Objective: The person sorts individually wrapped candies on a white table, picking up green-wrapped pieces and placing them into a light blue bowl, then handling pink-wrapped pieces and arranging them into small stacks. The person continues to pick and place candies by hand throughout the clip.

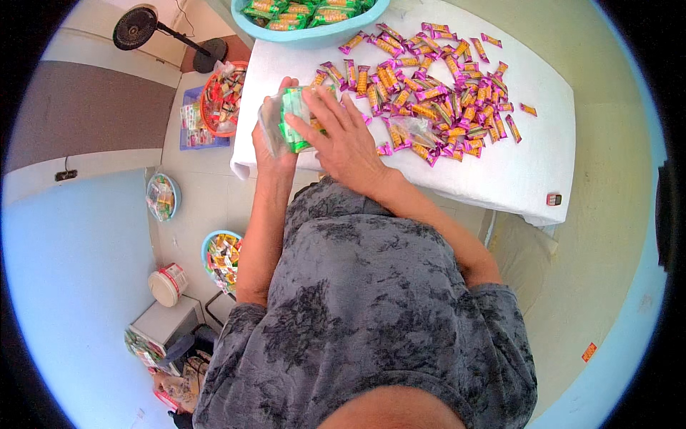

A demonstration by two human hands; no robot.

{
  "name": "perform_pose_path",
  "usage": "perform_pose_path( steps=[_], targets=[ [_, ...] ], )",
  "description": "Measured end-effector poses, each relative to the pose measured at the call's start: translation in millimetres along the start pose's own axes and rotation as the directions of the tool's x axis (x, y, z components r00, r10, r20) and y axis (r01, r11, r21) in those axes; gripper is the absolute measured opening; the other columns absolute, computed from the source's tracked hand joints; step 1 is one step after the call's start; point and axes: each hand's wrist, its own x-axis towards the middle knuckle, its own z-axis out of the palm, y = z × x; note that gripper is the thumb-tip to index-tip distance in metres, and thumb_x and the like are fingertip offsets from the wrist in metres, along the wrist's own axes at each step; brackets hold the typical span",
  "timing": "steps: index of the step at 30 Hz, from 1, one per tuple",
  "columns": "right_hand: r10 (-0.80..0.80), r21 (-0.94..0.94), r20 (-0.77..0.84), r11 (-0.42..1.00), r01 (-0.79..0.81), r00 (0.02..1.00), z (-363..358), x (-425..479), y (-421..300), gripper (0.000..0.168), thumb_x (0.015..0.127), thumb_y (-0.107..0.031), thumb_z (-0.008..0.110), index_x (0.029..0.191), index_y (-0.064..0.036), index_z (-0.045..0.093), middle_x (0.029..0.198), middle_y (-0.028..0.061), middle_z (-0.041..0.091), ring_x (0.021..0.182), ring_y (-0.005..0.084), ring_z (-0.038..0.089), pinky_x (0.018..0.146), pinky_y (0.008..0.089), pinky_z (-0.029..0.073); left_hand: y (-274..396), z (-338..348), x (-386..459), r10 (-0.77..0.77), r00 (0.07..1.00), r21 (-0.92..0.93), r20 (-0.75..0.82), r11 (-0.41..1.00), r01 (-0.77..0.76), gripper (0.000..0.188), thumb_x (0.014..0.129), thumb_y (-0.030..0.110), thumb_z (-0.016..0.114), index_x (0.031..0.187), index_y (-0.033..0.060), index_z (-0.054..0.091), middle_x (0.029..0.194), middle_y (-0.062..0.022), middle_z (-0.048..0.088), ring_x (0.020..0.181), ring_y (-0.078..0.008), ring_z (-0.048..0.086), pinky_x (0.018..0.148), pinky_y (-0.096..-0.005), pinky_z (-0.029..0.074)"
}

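A clear plastic bag with a green printed panel (293, 115) is held up over the table's near left edge. My left hand (273, 142) supports it from the left and beneath, its fingertips showing past the far side. My right hand (343, 137) lies flat across the bag's right part with fingers spread, covering some of what is inside. To the right, many small purple-and-orange wrapped snack bars (429, 94) are heaped on the white-covered table (530, 166). Another clear plastic bag (415, 131) rests on the near side of that heap.
A light-blue basin (316, 36) of green packs stands at the table's far left. A small red-and-grey device (553, 199) lies near the right corner. On the floor at left are a red basket (206, 115), blue basins (176, 201) and a lidded bucket (167, 284). A black fan (209, 53) stands behind.
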Motion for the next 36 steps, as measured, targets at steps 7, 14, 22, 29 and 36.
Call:
perform_pose_path(
  steps=[7, 14, 22, 29, 36],
  targets=[
    [0.449, 0.553, 0.301, 0.637, -0.537, 0.841, 5, 0, 30, 0.051, 0.085, -0.007, 0.069, 0.134, -0.009, 0.055, 0.129, 0.013, 0.064, 0.114, 0.0307, 0.064, 0.097, 0.0421, 0.051, -18, -4, -1, -0.089, 0.94, 0.069, -0.328, 0.991, 0.118, 0.04, 0.104, 0.018, 0.048, 0.137, -0.0048, 0.048, 0.127, -0.0178, 0.061, 0.12, -0.0286, 0.058, 0.109, -0.0412, 0.045],
    [0.417, 0.814, 0.579, -0.252, -0.523, 0.7, 7, -21, 56, 0.042, 0.086, -0.006, 0.073, 0.125, -0.003, 0.058, 0.118, 0.0066, 0.068, 0.107, 0.0159, 0.065, 0.093, 0.0335, 0.052, -4, 6, -23, -0.123, 0.977, 0.271, -0.173, 0.948, 0.167, 0.07, 0.098, 0.029, 0.06, 0.152, -0.0004, 0.028, 0.138, -0.0168, 0.052, 0.13, -0.0265, 0.05, 0.109, -0.0472, 0.043],
    [0.404, 0.767, 0.572, 0.044, -0.64, 0.713, 11, -24, 62, 0.042, 0.097, -0.028, 0.066, 0.129, -0.002, 0.057, 0.119, 0.0076, 0.066, 0.107, 0.0168, 0.063, 0.093, 0.0324, 0.049, -19, 6, -39, -0.315, 0.949, 0.356, 0.032, 0.89, 0.284, 0.067, 0.089, 0.012, 0.075, 0.144, -0.0007, 0.04, 0.134, -0.0127, 0.057, 0.124, -0.0234, 0.058, 0.105, -0.0391, 0.049],
    [0.27, 0.677, 0.49, 0.481, -0.557, 0.829, 10, -28, 80, 0.048, 0.093, -0.037, 0.071, 0.125, -0.002, 0.06, 0.115, 0.0078, 0.066, 0.104, 0.017, 0.061, 0.095, 0.0334, 0.048, -14, -20, -48, -0.355, 0.935, 0.474, -0.004, 0.822, 0.314, 0.054, 0.088, 0.013, 0.077, 0.133, -0.0023, 0.052, 0.121, -0.0102, 0.066, 0.111, -0.0199, 0.065, 0.096, -0.0345, 0.053],
    [0.164, 0.589, 0.689, 0.441, -0.677, 0.706, 16, -24, 100, 0.051, 0.09, -0.032, 0.073, 0.129, -0.002, 0.059, 0.116, 0.0071, 0.068, 0.104, 0.0163, 0.062, 0.092, 0.0327, 0.049, -14, -17, -33, -0.2, 0.98, 0.753, -0.009, 0.643, 0.139, 0.046, 0.083, 0.009, 0.079, 0.123, -0.0029, 0.061, 0.109, -0.0084, 0.071, 0.097, -0.0165, 0.068, 0.089, -0.0295, 0.052]
  ],
)
